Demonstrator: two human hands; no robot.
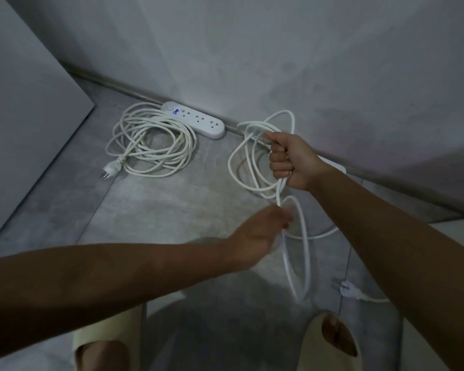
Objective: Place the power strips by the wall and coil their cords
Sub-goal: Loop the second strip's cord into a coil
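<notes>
The right hand [287, 160] is fisted tight around several loops of smooth white cord [248, 159], held up just in front of the wall [279, 62]. The left hand [260, 231] (blurred) sits lower, farther out from the wall, fingers pinched on a hanging strand of the same cord, which trails down to a plug [344, 287] on the floor [150, 210]. A rounded white power strip [194, 119] lies flat against the wall's base, its cord [150, 145] coiled in loose round loops just beside it, with its pronged plug [111, 168] at the coil's outer edge. A second white strip [338, 167] shows at the wall, mostly hidden by the right wrist. The floor is mottled grey; pale slippers [330, 344] sit farthest from the wall.
</notes>
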